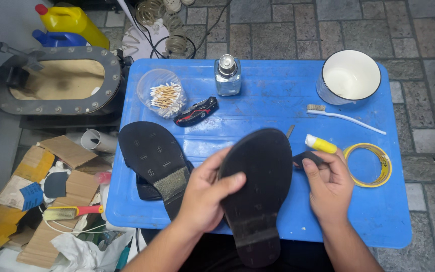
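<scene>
Sandal sole point(255, 191): matt black rubber, finely textured. Worktop point(278, 95): glossy blue plastic, scuffed. Far bottle point(227, 76): clear glass, metal cap. Far-right bowl point(349, 76): glossy white enamel. Left floor cardboard point(66, 151): matt.

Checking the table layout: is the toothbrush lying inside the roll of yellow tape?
No: the toothbrush lies on the blue table beside the white bowl, apart from the yellow tape roll.

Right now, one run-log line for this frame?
left hand: grips black flat shoe sole-up | right hand: holds small yellow tube, touches shoe edge | surface: blue plastic table
</scene>
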